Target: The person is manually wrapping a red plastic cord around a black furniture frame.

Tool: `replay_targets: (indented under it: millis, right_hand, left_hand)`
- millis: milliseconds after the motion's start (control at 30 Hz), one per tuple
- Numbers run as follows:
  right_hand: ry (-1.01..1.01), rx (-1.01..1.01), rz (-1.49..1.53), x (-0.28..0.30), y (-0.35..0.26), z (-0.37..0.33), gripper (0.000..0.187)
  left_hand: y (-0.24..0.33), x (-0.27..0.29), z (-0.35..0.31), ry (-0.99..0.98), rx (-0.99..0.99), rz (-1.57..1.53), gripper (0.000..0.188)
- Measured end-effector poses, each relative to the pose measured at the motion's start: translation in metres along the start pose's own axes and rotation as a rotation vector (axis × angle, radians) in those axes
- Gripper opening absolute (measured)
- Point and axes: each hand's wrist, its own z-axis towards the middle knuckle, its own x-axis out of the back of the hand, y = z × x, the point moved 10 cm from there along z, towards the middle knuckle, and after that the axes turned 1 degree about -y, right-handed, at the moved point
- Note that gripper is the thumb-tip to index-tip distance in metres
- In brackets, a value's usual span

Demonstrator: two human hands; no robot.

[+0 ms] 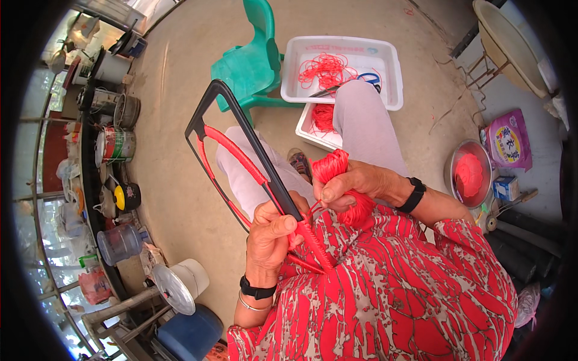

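My left hand [270,231] is closed around the lower part of a black angular frame [260,150], which tilts up and away to the left. Red cord wrapping [238,157] covers a curved inner bar and the frame's near end, below my fingers. In my right hand [355,182], just right of the frame, I grip a thick bundle of red cord [359,212]. Its ends stick out above and below my fist. A thin strand runs from the bundle to the frame beside my left hand. My left fingertips are partly hidden behind the frame.
Beyond my knees stand a green plastic chair [247,69] and a white tray [395,78] with loose red cord and blue-handled scissors [370,78]. A smaller white box [310,133] sits below it. At right are a metal bowl [450,168] and purple bag [510,141]; pots line the left.
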Motion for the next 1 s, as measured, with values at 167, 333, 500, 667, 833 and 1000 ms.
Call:
replay_targets:
  millis: [167, 333, 500, 667, 833, 1000]
  right_hand:
    - [-0.010, -0.031, -0.049, -0.001, -0.001, 0.000, 0.024]
    - [-0.010, -0.029, -0.048, -0.005, -0.002, 0.000, 0.024]
    - [-0.035, -0.006, -0.007, -0.011, -0.004, 0.001, 0.018]
    - [-0.047, 0.000, -0.011, -0.008, -0.002, -0.001, 0.018]
    - [-0.037, -0.020, 0.002, -0.005, 0.000, -0.003, 0.018]
    - [-0.035, -0.039, -0.019, -0.012, -0.001, 0.000, 0.019]
  left_hand:
    - [0.000, -0.001, 0.001, 0.000, 0.001, 0.005, 0.027]
    - [0.001, -0.001, 0.001, 0.010, 0.000, 0.007, 0.026]
    - [-0.001, 0.002, 0.001, 0.018, 0.006, 0.010, 0.026]
    - [0.000, 0.001, 0.001, 0.023, 0.000, 0.008, 0.026]
    - [0.000, 0.001, 0.000, 0.027, 0.001, 0.020, 0.026]
    - [-0.001, 0.000, 0.001, 0.030, 0.008, 0.027, 0.026]
